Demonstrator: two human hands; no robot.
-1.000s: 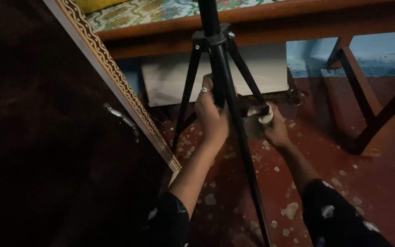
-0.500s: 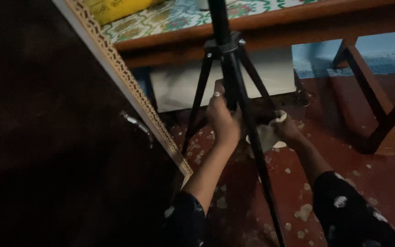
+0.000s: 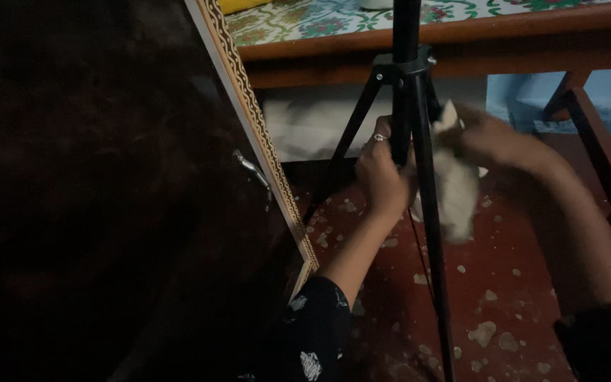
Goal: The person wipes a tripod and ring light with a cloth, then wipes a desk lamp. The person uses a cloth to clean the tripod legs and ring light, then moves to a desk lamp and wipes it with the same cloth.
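In the middle of the frame, the left hand (image 3: 383, 177) has its grip closed around a leg of the black tripod (image 3: 419, 141). The right hand (image 3: 493, 138), blurry, has its grip closed on a white cloth (image 3: 454, 187) beside the upper legs. The wiping looks partway done. The lower legs near the red floor (image 3: 503, 283) seem left.

Around the tripod (image 3: 419, 141), its spread legs block the middle; the dark door (image 3: 107, 191) closes the left, open floor (image 3: 503, 297) lies to the right
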